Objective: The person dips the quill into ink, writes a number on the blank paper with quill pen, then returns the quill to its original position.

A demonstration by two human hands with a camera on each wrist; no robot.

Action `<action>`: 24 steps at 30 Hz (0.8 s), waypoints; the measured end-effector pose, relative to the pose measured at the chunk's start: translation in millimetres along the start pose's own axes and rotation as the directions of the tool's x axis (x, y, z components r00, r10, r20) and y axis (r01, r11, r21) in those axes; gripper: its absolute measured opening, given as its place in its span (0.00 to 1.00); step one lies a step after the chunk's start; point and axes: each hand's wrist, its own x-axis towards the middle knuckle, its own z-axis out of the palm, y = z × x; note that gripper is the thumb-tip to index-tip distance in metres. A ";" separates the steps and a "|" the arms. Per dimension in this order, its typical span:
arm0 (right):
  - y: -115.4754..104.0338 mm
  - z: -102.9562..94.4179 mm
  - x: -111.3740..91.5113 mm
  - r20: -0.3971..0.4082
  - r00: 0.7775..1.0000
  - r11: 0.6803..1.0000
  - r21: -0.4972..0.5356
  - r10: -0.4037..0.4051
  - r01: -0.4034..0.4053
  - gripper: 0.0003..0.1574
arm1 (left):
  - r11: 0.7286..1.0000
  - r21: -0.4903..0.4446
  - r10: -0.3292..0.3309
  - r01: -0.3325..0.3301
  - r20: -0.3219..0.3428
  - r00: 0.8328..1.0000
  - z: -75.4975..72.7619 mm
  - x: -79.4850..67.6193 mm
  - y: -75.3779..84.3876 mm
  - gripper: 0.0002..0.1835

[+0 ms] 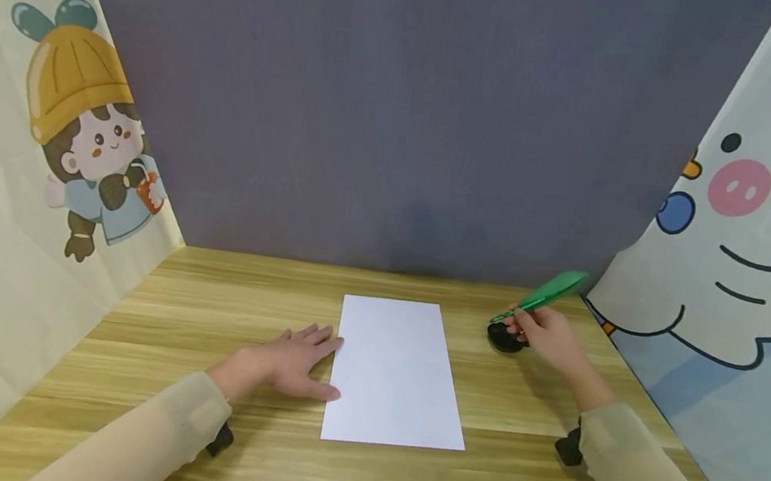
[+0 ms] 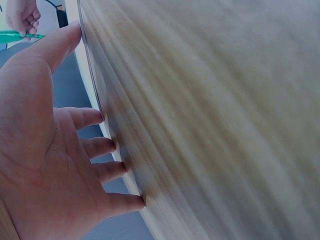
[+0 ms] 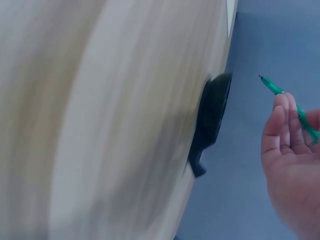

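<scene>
Slanting with its tip toward the white sheet [image 1: 395, 373], the green feather pen [image 1: 557, 289] was pinched in the right hand [image 1: 549, 340], to the sheet's right; its tip was clear of a black base [image 1: 504, 340] on that same side. The left hand [image 1: 295, 363], nearer the sheet, fingers spread, touched its left edge. The sheet's long axis ran front to back between both hands.

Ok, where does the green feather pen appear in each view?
Head: green feather pen right of centre, just below mid-height.
Left wrist: green feather pen at the upper left edge, partly cut off.
Right wrist: green feather pen at right, running off the edge.
Shared landmark: the right hand, gripping it in all three.
</scene>
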 end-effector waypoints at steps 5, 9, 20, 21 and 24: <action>-14.0 9.9 8.4 0.002 0.999 0.999 0.036 -0.035 0.035 0.28 | 1.000 0.000 0.001 -0.001 -0.001 1.000 -0.1 0.6 0.0 0.56; -22.3 19.5 18.6 0.006 0.998 0.995 0.081 -0.067 0.066 0.25 | 1.000 -0.004 0.002 -0.002 -0.003 1.000 0.5 1.3 -0.4 0.56; -39.6 49.7 35.3 0.021 0.997 0.987 0.145 -0.072 0.068 0.23 | 1.000 -0.003 -0.005 0.005 -0.008 1.000 0.3 1.5 0.0 0.57; -39.7 52.8 36.6 0.020 0.997 0.986 0.153 -0.069 0.065 0.23 | 1.000 -0.004 -0.006 0.006 -0.007 1.000 0.2 1.5 0.1 0.57; -40.1 62.6 40.6 0.022 0.998 0.981 0.187 -0.059 0.054 0.23 | 1.000 -0.003 -0.007 0.007 -0.003 1.000 -0.3 0.9 0.5 0.57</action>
